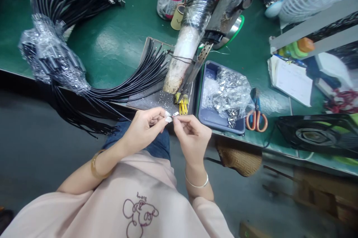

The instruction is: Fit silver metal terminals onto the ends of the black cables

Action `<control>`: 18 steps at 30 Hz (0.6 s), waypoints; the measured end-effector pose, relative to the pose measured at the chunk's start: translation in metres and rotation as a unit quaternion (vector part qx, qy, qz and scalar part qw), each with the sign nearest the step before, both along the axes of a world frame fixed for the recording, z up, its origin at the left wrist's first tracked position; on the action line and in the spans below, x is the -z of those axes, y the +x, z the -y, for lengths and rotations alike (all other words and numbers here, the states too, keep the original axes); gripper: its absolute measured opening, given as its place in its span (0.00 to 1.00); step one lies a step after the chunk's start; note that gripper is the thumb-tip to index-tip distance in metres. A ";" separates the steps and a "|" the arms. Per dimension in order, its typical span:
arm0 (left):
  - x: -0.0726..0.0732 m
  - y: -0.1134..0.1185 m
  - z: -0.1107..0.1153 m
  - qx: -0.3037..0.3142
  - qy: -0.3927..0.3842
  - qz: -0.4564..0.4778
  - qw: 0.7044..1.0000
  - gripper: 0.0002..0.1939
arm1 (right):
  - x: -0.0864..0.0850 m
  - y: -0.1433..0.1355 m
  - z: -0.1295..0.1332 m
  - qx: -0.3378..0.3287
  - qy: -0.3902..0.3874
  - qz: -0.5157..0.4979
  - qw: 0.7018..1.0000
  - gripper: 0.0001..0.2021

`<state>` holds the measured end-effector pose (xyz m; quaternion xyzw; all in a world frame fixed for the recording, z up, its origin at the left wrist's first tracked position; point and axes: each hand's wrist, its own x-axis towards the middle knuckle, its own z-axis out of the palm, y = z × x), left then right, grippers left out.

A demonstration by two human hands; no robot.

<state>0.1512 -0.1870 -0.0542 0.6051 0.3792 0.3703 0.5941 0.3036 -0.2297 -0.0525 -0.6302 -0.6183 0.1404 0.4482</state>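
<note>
The right hand's [192,133] fingers pinch 1 small metal piece [175,114] at the front edge of the worktop [109,44], left of the blue tray [220,127]; the left hand's [147,124] fingers are closed beside it.

Your two bare hands meet in front of your body, fingertips nearly touching. Your left forearm [112,159] slants up and inward from the lower left, and the left hand [148,128] points right, its thumb and index finger pinched together, white showing at both tips. Your right forearm [197,182] rises more steeply, its elbow bent, and the right hand [192,133] tips inward with thumb and index finger closed in a pinch. The other fingers of both your hands curl toward the palms.
</note>
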 end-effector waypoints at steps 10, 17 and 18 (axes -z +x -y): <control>0.010 0.007 0.011 -0.024 0.345 -0.141 0.928 0.10 | -0.018 0.062 0.004 0.155 0.047 0.056 0.985 0.07; 0.000 -0.010 -0.018 0.307 0.137 -0.069 0.939 0.12 | -0.016 0.117 -0.029 0.042 -0.124 0.177 0.975 0.11; 0.001 -0.014 -0.022 0.330 0.057 -0.027 0.942 0.11 | -0.015 0.117 -0.030 0.035 -0.133 0.181 0.974 0.11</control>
